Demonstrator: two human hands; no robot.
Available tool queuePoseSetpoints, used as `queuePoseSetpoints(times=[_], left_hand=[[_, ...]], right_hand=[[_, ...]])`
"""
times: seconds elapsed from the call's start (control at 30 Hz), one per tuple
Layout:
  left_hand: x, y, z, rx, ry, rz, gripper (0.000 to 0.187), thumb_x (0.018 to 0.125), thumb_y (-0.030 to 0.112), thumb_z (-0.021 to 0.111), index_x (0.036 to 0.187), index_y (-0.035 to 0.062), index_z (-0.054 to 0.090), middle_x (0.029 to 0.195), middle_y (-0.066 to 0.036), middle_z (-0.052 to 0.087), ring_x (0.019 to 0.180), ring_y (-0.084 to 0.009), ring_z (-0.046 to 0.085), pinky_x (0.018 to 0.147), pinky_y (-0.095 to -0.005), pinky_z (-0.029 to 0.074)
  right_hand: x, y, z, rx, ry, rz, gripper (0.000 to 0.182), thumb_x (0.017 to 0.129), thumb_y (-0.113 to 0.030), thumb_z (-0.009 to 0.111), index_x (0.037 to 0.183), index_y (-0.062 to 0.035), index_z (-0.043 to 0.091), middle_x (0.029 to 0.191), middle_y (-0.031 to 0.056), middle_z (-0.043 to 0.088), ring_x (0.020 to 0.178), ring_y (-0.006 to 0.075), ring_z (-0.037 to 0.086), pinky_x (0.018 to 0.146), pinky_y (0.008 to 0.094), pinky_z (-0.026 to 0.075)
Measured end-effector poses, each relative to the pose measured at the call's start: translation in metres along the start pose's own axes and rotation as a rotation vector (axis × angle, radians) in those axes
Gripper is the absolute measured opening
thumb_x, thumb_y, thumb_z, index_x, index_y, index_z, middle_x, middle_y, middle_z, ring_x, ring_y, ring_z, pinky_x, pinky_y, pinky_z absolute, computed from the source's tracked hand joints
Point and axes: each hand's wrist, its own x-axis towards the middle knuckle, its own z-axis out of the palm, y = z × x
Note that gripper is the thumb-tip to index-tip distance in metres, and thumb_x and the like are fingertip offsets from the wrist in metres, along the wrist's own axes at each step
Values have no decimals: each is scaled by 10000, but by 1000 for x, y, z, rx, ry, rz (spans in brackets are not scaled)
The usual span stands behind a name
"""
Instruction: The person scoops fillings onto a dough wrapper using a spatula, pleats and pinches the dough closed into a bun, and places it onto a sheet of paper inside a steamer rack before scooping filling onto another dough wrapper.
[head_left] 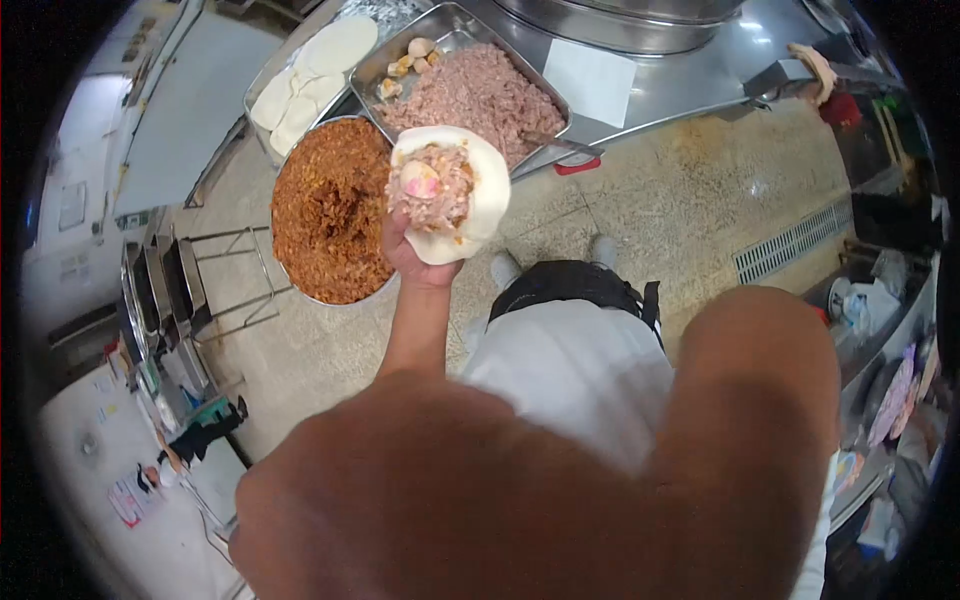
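My left hand [425,268] holds a round white dough wrapper [487,195] from beneath, fingers curled at its edge. On the wrapper sits pink minced meat [452,205], topped by an egg piece [420,180] with a pink mark. Close below the hand is a round pan of reddish-brown filling [325,215]. Beyond it stands a metal tray [452,12] of pink minced meat [480,95] with several egg pieces [400,65] in one corner. A large blurred arm [540,490], seemingly my right, crosses very near the camera; its fingers cannot be made out.
Several flat dough wrappers [325,50] lie in a tray at the far left. A metal utensil handle [567,144] sticks out over the counter edge. White paper [590,80] and a round steamer [620,35] are on the counter. A metal rack [245,265] stands left; a person [205,435] is farther off.
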Motion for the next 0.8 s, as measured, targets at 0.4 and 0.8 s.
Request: queuePoseSetpoints(times=[0.4,0.8], left_hand=[[23,-84,72,82,-60,24,754,730,178,703,1399,17,395,1330,-194,534,1222,-366,537,1055,-537,431],[50,-145,95,584,-24,-380,613,863,158,686,1402,38,419,1334,-130,548,1201,-275,561,1019,-435,470]], right_hand=[[-133,55,-80,-317,15,185,117,681,-160,698,741,-74,645,691,95,609,625,267,624,543,411,475],[-170,257,63,2085,799,256,764,962,-620,384,1425,-13,387,1435,178,453,1320,326,452,1118,483,344]])
